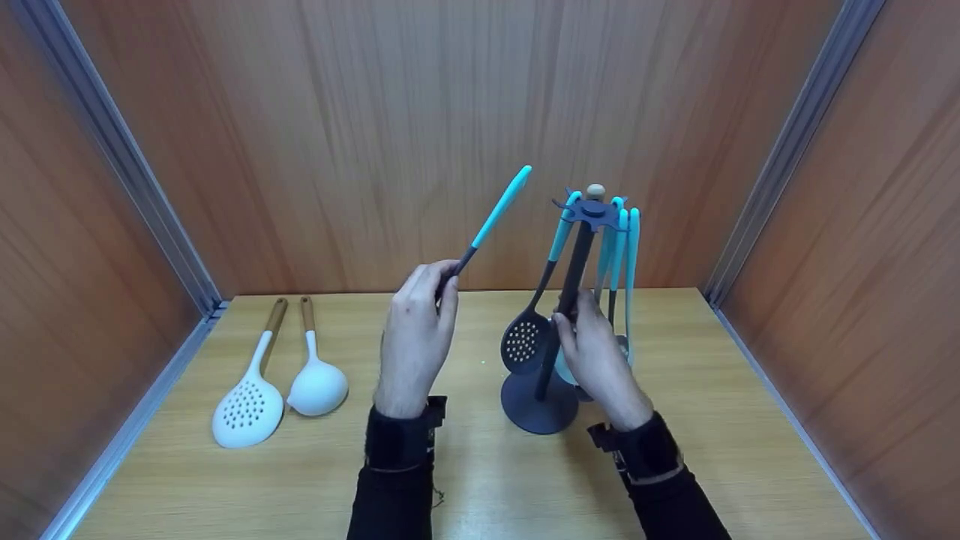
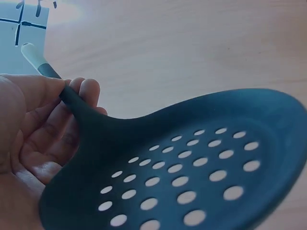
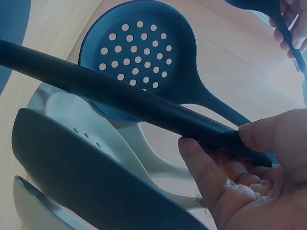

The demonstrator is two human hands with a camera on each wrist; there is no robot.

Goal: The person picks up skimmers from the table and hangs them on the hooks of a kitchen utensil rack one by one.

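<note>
Skimmer (image 1: 487, 226) with the turquoise handle is in your left hand (image 1: 416, 330), above the desk (image 1: 465, 465), between its middle and far edge. That grip is clamped: thumb and fingers pinch the neck just by the perforated head. Handle is free, pointing up and rightward. Holding so near the head probably keeps the wide end in check.

Right hand (image 1: 596, 349): grip is clamped round the pole (image 3: 120, 96) of the black stand (image 1: 577, 274), below the hook ring (image 1: 592, 213). Likely reason: a tall, loaded stand tips easily, so you brace it. Base (image 1: 529, 409) sits right of the desk's middle; can't tell from this angle if the pole is plumb. Ring carries a second skimmer (image 1: 525, 341) on its left and more turquoise-handled utensils (image 1: 634, 240) bunched on its right. All hang heads down, so load looks heavier on that right side.

White skimmer (image 1: 247, 409) and white ladle (image 1: 319, 386) lie side by side near the desk's left edge, wooden handles toward the far edge, apart from your hands.

Desk is pale wood-grain with soft glare. Wood-panel back wall (image 1: 480, 90) rises at the far edge; matching side walls (image 1: 885, 247) flank you, metal rails (image 1: 793, 142) along the joints.
</note>
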